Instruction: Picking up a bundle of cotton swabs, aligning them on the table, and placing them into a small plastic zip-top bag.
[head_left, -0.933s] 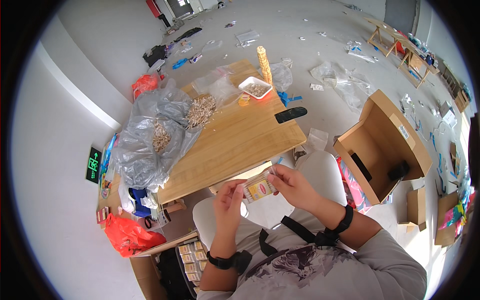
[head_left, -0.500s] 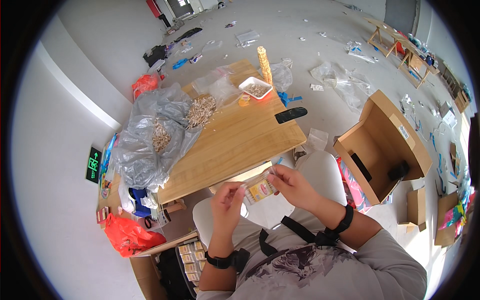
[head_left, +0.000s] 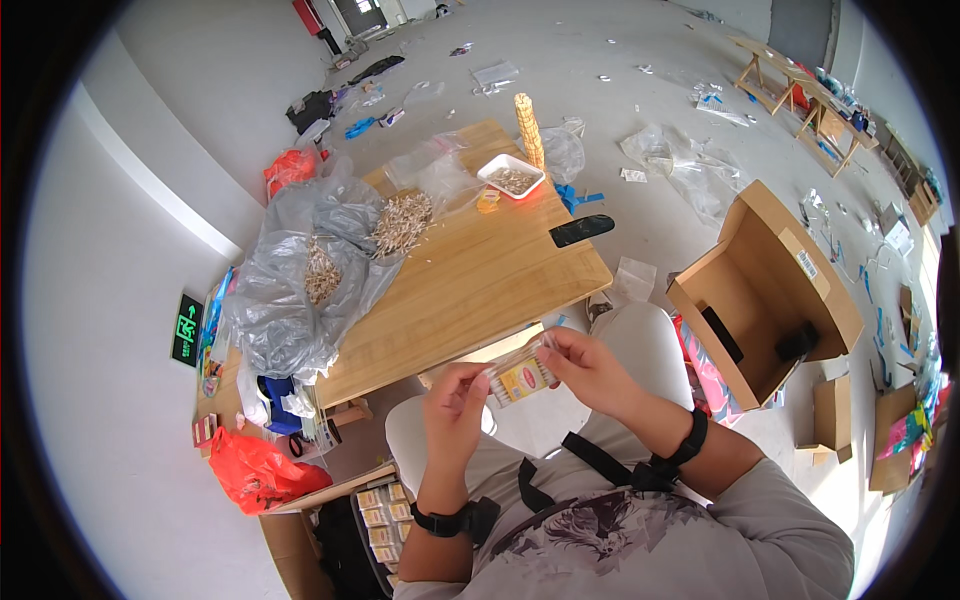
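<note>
Above my lap, between both hands, is a small clear packet of cotton swabs (head_left: pixel 522 382) with a yellow and red label. My left hand (head_left: pixel 456 408) pinches its left end between thumb and fingers. At the other end my right hand (head_left: pixel 588 368) grips the upper right corner. Loose cotton swabs (head_left: pixel 403 222) lie heaped on the wooden table (head_left: pixel 470 285) in front of me, with more on a grey plastic bag (head_left: pixel 275 255). A white tray (head_left: pixel 537 187) with a red outside holds more swabs near the far edge, beside a small yellow packet (head_left: pixel 488 201).
An open cardboard box (head_left: pixel 770 270) stands at my right. A black strap-like piece (head_left: pixel 582 230) overhangs the table's right edge. At lower left are a red plastic bag (head_left: pixel 262 475) and a container of similar packets (head_left: pixel 383 520). Plastic sheets (head_left: pixel 680 165) litter the floor.
The packet has tilted slightly in my hands, so its label shows more fully. Both hands keep their hold, nearly in the same place.
</note>
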